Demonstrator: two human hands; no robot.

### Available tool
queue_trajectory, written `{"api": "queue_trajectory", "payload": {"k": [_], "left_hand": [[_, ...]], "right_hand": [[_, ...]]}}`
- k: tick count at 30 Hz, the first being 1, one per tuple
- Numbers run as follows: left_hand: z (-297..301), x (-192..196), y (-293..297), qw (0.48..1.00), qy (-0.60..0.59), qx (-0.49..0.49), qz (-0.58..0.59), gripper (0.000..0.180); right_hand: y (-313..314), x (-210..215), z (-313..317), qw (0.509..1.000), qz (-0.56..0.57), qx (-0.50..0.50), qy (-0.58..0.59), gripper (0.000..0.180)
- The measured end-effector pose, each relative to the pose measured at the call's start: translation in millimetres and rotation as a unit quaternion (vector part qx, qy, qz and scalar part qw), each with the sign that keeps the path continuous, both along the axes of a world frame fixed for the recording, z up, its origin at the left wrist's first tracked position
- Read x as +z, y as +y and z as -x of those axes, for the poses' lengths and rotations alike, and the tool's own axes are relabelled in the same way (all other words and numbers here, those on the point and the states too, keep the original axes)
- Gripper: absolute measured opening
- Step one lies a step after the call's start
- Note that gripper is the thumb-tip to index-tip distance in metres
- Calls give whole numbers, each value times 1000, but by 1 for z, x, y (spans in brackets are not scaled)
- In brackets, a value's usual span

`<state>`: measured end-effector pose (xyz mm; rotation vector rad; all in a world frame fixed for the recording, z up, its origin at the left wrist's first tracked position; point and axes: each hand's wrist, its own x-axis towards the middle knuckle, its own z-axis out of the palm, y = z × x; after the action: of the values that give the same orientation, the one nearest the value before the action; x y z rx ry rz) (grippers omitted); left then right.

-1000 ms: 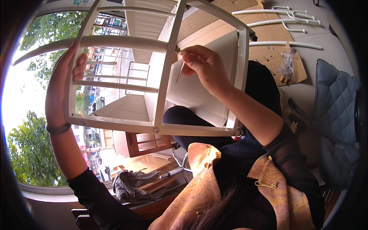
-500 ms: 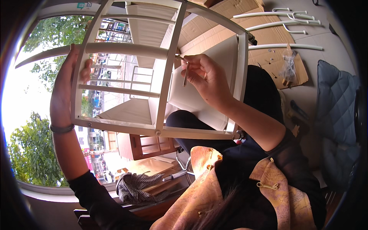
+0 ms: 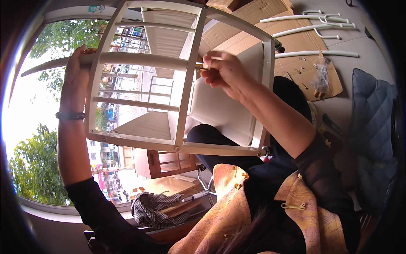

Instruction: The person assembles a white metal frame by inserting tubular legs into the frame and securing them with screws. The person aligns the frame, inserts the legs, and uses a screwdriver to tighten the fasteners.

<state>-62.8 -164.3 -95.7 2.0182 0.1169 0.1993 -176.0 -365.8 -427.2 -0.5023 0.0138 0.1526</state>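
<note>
A white metal frame (image 3: 185, 99) with several crossbars stands tilted in front of me, over my lap. A thick curved white tube (image 3: 144, 61) runs across it and sticks out past its left bar. My left hand (image 3: 77, 76) is closed round that protruding part of the tube, beside the frame. With my right hand (image 3: 226, 74) I pinch a small metal hex key (image 3: 205, 69) at the tube's right end, by the frame's middle bar. Most of the key is hidden in my fingers, which are slightly blurred.
Behind the frame is a pale padded panel (image 3: 224, 95). To the right, cardboard (image 3: 296, 40) bears white curved tubes (image 3: 300, 54), small hardware and a clear plastic bag (image 3: 320, 76). A blue quilted cushion (image 3: 370, 114) lies far right; a wooden stool (image 3: 169, 163) stands below the frame.
My left hand has shifted from the frame's left bar onto the protruding tube. The hex key's long arm, which hung downward, is now turned into my right fingers. The frame moved slightly right.
</note>
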Motion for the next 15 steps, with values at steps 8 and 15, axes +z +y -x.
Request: {"api": "queue_trajectory", "payload": {"k": [8,15], "left_hand": [[10,-5,-4,999,-18,-33,-9,19],[27,-14,-5,992,-43,-115,-31,16]], "right_hand": [[20,-14,11,992,-124,8,-24,27],[29,-23,27,991,29,-49,-120,27]]}}
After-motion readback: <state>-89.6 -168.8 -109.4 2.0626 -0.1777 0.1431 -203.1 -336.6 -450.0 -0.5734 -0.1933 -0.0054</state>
